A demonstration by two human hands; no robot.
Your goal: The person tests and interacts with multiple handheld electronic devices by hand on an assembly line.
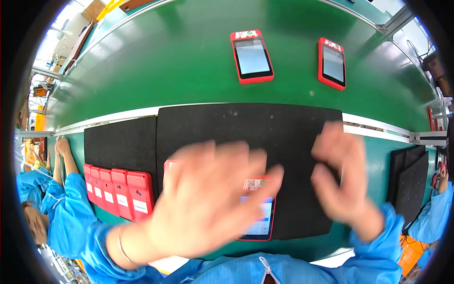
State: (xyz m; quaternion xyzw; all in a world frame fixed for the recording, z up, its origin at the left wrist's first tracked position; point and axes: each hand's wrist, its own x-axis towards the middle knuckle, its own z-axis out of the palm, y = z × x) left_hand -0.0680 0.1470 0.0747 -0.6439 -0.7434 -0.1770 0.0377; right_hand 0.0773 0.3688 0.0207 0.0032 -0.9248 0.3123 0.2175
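My left hand [213,189], blurred by motion, is over the black mat with its fingers stretched out and thumb apart. Partly under it lies a red handheld terminal [259,217] with a lit screen and a label at its top. A bit of another red casing [169,164] shows behind the left fingers; the rest is hidden. My right hand [343,175], also blurred, is above the mat's right side. Its fingers are bent and apart from the thumb, with nothing seen between them.
Several red terminals [126,193] lie in a row at left, backs up, by a smaller black mat [120,142]. Beyond the large black mat [246,125], two red terminals [254,57] [333,64] rest screen-up on a green surface [156,61]. Black pads [410,182] lie at right. Other people work at both sides.
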